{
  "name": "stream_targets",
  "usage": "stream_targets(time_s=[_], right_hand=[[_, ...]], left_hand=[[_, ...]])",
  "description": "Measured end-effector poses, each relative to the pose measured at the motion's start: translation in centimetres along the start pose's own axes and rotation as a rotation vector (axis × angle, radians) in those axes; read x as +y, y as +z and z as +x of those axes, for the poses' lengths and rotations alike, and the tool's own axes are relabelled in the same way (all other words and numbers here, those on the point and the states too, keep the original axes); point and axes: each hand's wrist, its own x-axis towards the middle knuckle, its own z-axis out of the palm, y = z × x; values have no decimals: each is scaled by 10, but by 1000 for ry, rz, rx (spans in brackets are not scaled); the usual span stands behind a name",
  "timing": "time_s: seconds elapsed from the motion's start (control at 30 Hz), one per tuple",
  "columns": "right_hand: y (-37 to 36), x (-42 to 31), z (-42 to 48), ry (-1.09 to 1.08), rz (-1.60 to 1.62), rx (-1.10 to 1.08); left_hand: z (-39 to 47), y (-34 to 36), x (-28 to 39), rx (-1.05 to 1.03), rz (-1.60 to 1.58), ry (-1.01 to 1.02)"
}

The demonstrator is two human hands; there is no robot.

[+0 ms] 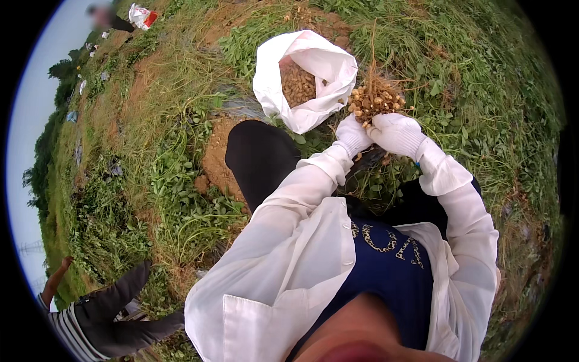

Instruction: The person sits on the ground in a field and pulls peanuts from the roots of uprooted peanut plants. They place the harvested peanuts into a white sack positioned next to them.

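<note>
Both my hands wear white knit gloves and meet at the near side of a cluster of peanut pods (375, 100). The pods hang on brown roots, with a thin stem reaching away from me. My left hand (354, 132) grips the near left edge of the cluster. Against its near right edge, my right hand (396, 131) has thumb and fingers closed on pods; the fingertips are partly hidden. Just left of the cluster stands an open white woven sack (337, 68) with its rim rolled outward. Many loose peanuts in shell (297, 83) lie inside it.
Pulled green peanut plants (479, 86) cover the ground on the right. Bare reddish soil (221, 158) shows beside my dark-trousered knee (260, 158). One person (104, 312) stands at lower left; another (120, 23) is farther off near a white and red sack (141, 17).
</note>
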Motion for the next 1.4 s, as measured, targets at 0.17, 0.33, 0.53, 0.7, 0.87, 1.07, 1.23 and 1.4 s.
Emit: stream_targets(time_s=[0.17,0.33,0.53,0.7,0.87,1.07,1.23,1.4], right_hand=[[-48,-23,-1,488,1080,-537],[-15,-19,-22,456,1539,-303],[-39,-43,-43,374,1782,-60],[-45,16,-40,145,2260,277],[-29,28,-39,294,2037,452],[-32,3,-45,408,1291,257],[-28,-25,-22,483,352,-71],[5,-16,-14,354,246,52]], left_hand=[[0,-26,-8,-123,148,134],[-9,-52,18,-164,342,82],[-16,-60,-5,-12,107,21],[-14,-66,-3,-63,-68,-72],[-4,-48,-39,-33,341,27],[1,-45,-34,-55,478,106],[-8,-56,-14,-104,411,53],[-18,-66,17,-75,461,76]])
